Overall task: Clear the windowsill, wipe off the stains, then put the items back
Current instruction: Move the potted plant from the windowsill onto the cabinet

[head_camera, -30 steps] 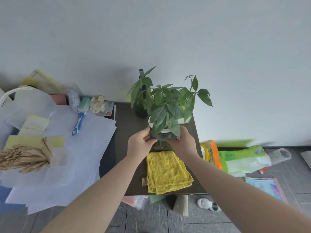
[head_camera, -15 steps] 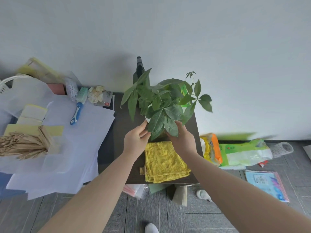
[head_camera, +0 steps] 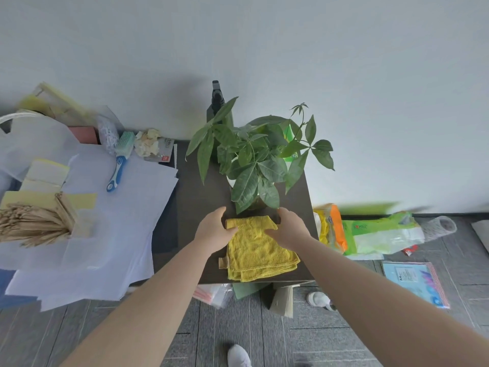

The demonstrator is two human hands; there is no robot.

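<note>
A potted plant (head_camera: pixel 254 160) with broad green leaves stands on the dark tabletop (head_camera: pixel 195 197); its pot is mostly hidden under the leaves. Just in front of it lies a folded yellow cloth (head_camera: pixel 259 252). My left hand (head_camera: pixel 213 230) rests at the cloth's far left corner with its thumb on the fabric. My right hand (head_camera: pixel 289 229) rests at the far right corner, thumb also on the cloth. Neither hand touches the plant. A dark spray bottle (head_camera: pixel 217 102) stands behind the plant against the wall.
White paper sheets (head_camera: pixel 105 221) cover the surface to the left, with a blue-handled brush (head_camera: pixel 119 165) and a bundle of wooden sticks (head_camera: pixel 29 223). Green and orange packs (head_camera: pixel 370 234) and a blue booklet (head_camera: pixel 415 282) lie on the floor to the right.
Both hands set the plant down on the table behind the cloth, let go of the pot and drew back onto the cloth's far corners.
</note>
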